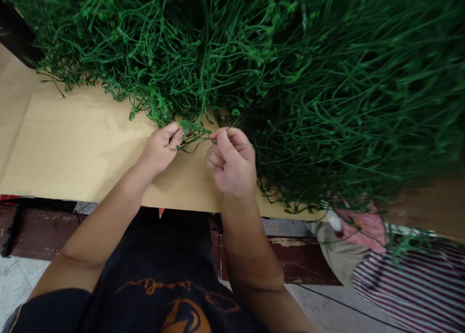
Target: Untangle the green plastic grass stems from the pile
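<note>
The left hand and the right hand are slightly apart at the near edge of a large green heap. Between them stretch a few thin green strands, above the tan tabletop. The left fingers are closed on the leafy end of the strands, while the right thumb and forefinger pinch the other end. Whether the held strands run on into the heap behind cannot be told. If they are hooked there, a hard pull could drag out a tangle or snap a stem, since the curly pieces lie thickly interlaced. The right grip looks to be by the fingertips alone, so a thin end could slip free, and a tight left squeeze might crush the small leafy tips. On the right, the heap spreads close to the near edge, and loose strands could be swept over it by a forearm, towards the striped cloth of another person there.
</note>
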`<state>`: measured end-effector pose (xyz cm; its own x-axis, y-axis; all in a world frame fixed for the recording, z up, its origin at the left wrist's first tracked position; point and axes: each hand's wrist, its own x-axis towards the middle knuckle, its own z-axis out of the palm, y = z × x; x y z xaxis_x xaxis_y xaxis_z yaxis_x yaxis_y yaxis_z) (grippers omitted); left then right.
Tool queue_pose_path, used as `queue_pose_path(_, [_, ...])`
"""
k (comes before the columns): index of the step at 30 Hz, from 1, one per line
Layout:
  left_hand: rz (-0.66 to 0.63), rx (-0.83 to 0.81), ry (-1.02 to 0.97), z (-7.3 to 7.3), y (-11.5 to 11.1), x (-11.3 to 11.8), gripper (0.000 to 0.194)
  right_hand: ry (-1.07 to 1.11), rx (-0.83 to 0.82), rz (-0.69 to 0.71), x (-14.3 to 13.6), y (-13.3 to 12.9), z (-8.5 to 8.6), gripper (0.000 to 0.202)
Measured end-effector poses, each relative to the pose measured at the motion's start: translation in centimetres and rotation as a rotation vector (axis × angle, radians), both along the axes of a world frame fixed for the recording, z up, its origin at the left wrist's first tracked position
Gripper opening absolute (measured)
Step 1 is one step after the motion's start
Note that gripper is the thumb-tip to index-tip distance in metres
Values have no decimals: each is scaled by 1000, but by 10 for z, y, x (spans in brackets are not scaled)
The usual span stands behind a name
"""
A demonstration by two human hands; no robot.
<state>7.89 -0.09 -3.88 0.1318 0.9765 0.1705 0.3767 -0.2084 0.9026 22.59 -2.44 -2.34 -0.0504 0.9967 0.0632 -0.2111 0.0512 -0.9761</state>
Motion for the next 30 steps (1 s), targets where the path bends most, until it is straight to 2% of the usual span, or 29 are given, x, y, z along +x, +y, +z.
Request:
queue_pose_path(5, [-100,-117,-197,6,2,4,29,189,-138,136,-5,-16,-5,33])
queue_pose_path(9, [-79,-181,-255,11,3,2,41,261,-171,178,-12,-23,-6,33])
queue_pose_path(11, [-108,-190,-276,15,2,0,40,260,-157,174,-13,-25,-6,32])
queue_pose_path(15, [-252,-286,-341,21,-1,-3,38,209,-133,123,-13,-28,-10,30])
queue_pose_path(20, [-350,-356,-384,25,1,-4,39,40,-53,40,-21,-38,-18,29])
queue_pose_path(25, [-250,-280,-318,21,3,1,24,-141,59,56,-23,-42,-19,28])
queue_pose_path(28, [-168,-245,-315,13,5,2,22,-268,153,51,-24,-44,-16,28])
queue_pose_path(30, [-70,-225,-316,7,10,-1,22,-375,222,107,-28,-52,-15,30])
